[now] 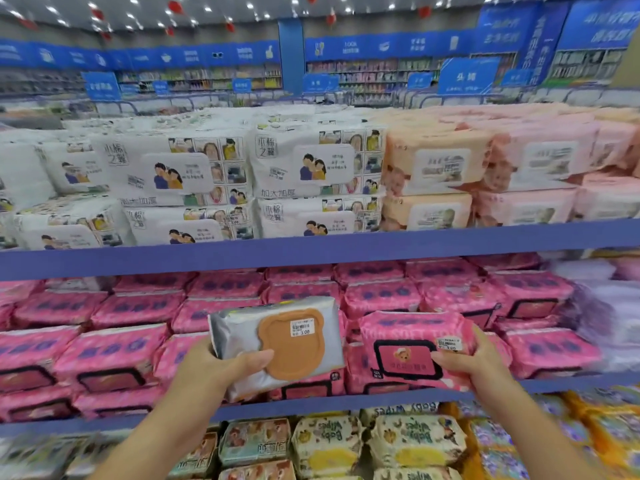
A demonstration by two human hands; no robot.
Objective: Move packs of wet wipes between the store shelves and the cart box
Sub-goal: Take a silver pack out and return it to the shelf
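The store shelves (311, 251) fill the frame, with blue front edges running across the middle and lower part. On the top shelf, white packs (180, 174) with cartoon figures are stacked from the left to the centre. Peach packs (433, 168) sit beside them, and pale pink packs (540, 161) are at the upper right. The middle shelf holds rows of bright pink packs (114, 348) with black-framed lids, spanning nearly the full width. On the bottom shelf, at the lower centre, lie cream packs (415, 441) printed "Baby Wipes", with orange and purple ones to their right.

In front of the middle shelf, just left of centre, a silver pack (242, 327) with an orange bear-shaped lid (294, 355) is held tilted, its front facing the camera. The left hand (214, 365) grips its lower left end, with the thumb lying across the front and the other fingers hidden behind it.

Just to its right, a pink pack (408, 330) is held at the front of the pink stacks. The right hand (474, 362) grips its right end, thumb on the front near the lid and fingers wrapped round the side. Whether this pack rests on those beneath it cannot be told.

Each held pack carries a small white price sticker: one on the orange lid (302, 328), one at the pink pack's upper right (449, 344).
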